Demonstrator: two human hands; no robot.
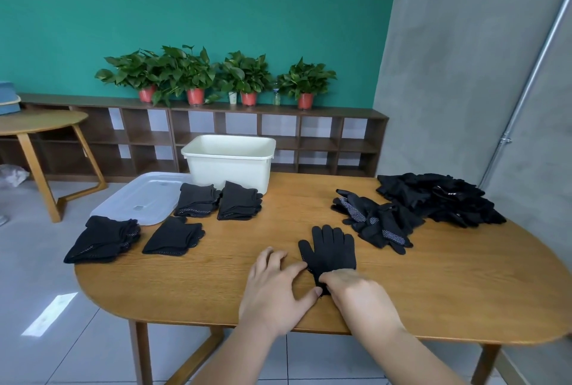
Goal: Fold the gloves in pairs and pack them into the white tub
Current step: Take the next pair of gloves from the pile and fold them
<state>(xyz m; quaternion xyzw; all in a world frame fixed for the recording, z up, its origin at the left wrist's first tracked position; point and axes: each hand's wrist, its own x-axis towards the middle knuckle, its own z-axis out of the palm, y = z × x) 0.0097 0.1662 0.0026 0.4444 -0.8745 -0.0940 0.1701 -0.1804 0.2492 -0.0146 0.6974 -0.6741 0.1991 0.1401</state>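
So, the black glove (332, 253) lies flat close to the near edge of the surface (216, 285), a bit right of the middle, fingers pointing at the far edge. Can't tell if it's one glove or a pair stacked exactly. The right hand (356, 291) has its fingers curled over the cuff and grips it. The left hand (275, 285) is spread flat, index tip touching the glove's thumb-side edge, holding nothing.

To me this looks like the squaring-up step just ahead of a fold. I'd guess the next move calls for bringing the cuff over to the fingertips without the knit bunching up.

The material is soft, floppy knit, matte black, with white grip dots on some palms. Four folded stacks (175, 236) sit toward the left edge as tidy squarish bundles. The white tub (229, 168) stands at the far edge: smooth hard plastic, rectangular, rolled rim, and its bottom is hidden from here. A clear lid (139, 199) lies just left of it. A loose heap (374, 220) lies right of the glove, and a bigger pile (439, 199) sits by the far right corner.
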